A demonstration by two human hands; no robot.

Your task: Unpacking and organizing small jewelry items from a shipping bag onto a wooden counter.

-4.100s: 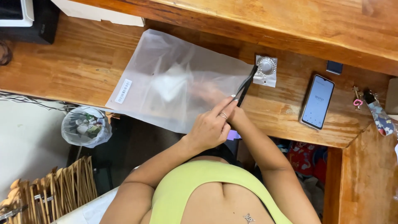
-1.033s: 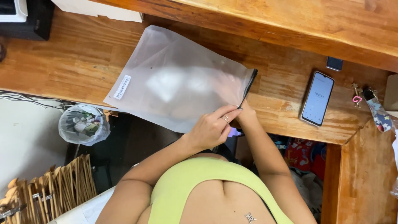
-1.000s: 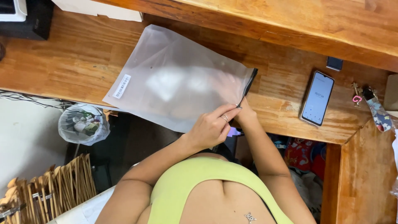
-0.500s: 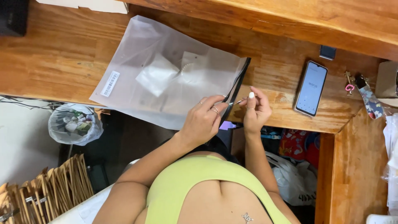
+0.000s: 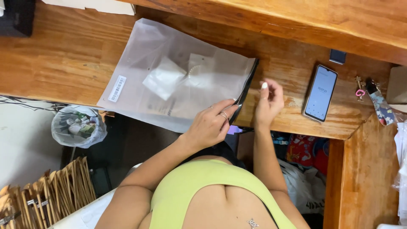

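A frosted plastic zip bag (image 5: 169, 72) lies flat on the wooden desk (image 5: 55, 63). Inside it show a folded white piece (image 5: 163, 78) and a small square white packet (image 5: 199, 72). A white barcode label (image 5: 117, 88) sits near the bag's left edge. My left hand (image 5: 210, 125) pinches the lower end of the bag's black zipper edge (image 5: 246, 89). My right hand (image 5: 268, 99) hovers just right of that edge with its fingers loosely curled and nothing visible in it.
A smartphone (image 5: 321, 92) lies face up to the right, with a small dark blue object (image 5: 338, 56) behind it. Keys with a pink ring (image 5: 360, 91) and a patterned strap (image 5: 380, 108) lie further right. Below the desk are a lined waste bin (image 5: 78, 126) and wooden hangers (image 5: 46, 199).
The square packet that lay on the desk beside the bag's mouth is now inside the bag. My right hand has come away from the zipper edge to the right.
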